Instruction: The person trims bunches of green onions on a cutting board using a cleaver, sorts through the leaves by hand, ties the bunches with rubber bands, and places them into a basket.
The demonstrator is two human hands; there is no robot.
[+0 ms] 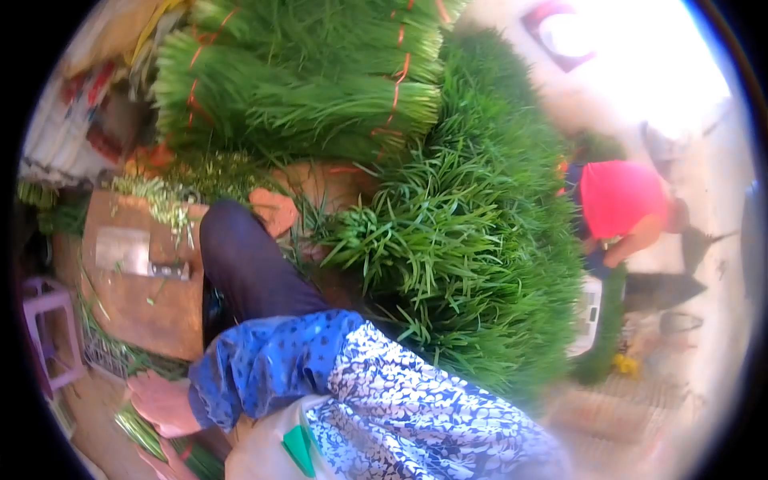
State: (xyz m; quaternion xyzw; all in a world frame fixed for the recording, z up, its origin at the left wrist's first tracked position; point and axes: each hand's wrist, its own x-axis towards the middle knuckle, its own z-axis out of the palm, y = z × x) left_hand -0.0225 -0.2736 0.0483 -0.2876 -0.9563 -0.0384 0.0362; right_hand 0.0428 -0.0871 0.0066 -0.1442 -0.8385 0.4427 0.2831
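Note:
At the lower left, my right hand (164, 404), its arm in a blue patterned cuff (268, 360), rests over a bunch of garlic chives (138, 428) with its pale stem ends toward the left. Its fingers are bent around the stems. Below it, my left hand (164, 462) grips the same bunch from the other side, partly cut off by the frame edge. Green leaves (204, 462) run to the right beneath my arm. A cleaver (124, 250) lies on a wooden board (152, 316) beside my dark-clothed knee (248, 264), untouched by either hand.
Tied chive bundles (296, 88) are stacked at the back. A large heap of leaves (480, 216) fills the middle. Trimmings (164, 200) cover the board's far edge. A purple stool (54, 332) stands left. Another person in a red top (624, 196) bends over at right.

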